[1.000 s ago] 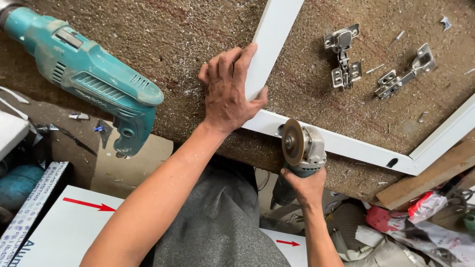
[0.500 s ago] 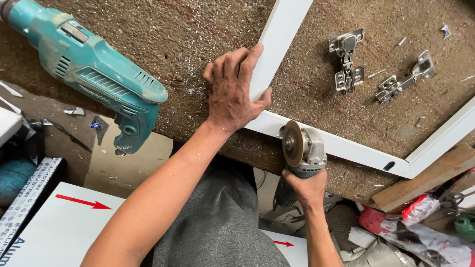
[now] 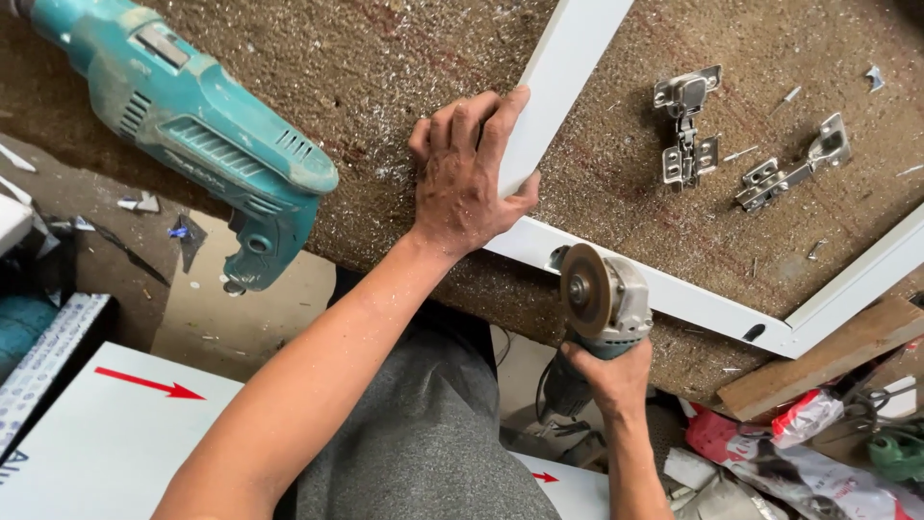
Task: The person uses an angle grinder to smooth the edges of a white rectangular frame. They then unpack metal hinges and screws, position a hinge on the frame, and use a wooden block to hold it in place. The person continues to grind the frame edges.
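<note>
Left hand (image 3: 469,178) was pressed flat on the white frame (image 3: 664,294) at the table's near edge; angle grinder (image 3: 599,300) was gripped by right hand (image 3: 611,376). Disc best kept square, fingers clear.

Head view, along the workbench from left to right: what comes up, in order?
Teal power drill → left hand pressing the white frame → angle grinder in the right hand → two metal hinges.
</note>
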